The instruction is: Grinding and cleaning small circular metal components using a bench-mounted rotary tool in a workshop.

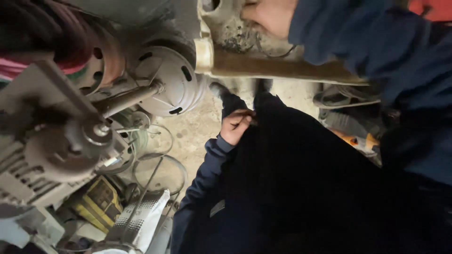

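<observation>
Left hand (pixel 235 126): fingers curled together against the dark trouser leg (pixel 301 160), below the beam.
Right hand (pixel 268 16): resting on the grimy metal beam (pixel 282 68); finger state hidden, cannot tell.

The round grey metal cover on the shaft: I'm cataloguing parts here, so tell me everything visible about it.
The cover is a domed, dull grey metal cap, dusty and scuffed, with several dark oblong slots around its face. A rusty shaft runs out of its centre toward the lower left. It sits at upper centre, tilted toward the camera, beside a reddish perforated disc on its left. Its right edge lies close to a worn yellowish beam; contact is unclear. Neither hand touches it.
</observation>
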